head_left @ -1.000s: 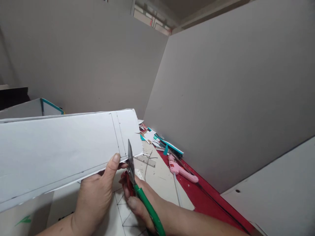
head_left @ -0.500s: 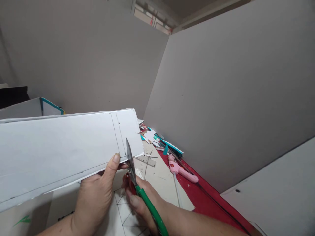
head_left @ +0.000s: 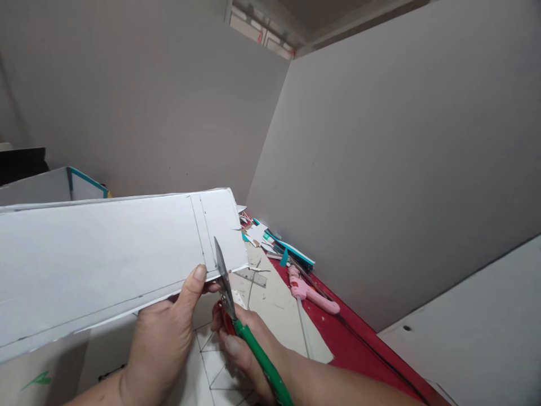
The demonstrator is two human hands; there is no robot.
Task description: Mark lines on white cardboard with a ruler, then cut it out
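My left hand (head_left: 163, 338) pinches white board (head_left: 105, 248), lower left. My right hand (head_left: 247, 344) grips green-handled scissors (head_left: 262, 355), bottom centre, blade over board's edge

Dim, soft light is cast over the grey walls (head_left: 380, 141), which are darkened toward the outer corners. The brightest tone is given by the white board (head_left: 105, 254), and a blurred shadow is thrown below it at lower left. Fine detail is smeared in the scraps (head_left: 257, 232); wide-angle stretching is seen toward the edges.

L hand (head_left: 163, 335), R hand (head_left: 251, 349), forearms (head_left: 338, 375), all bare
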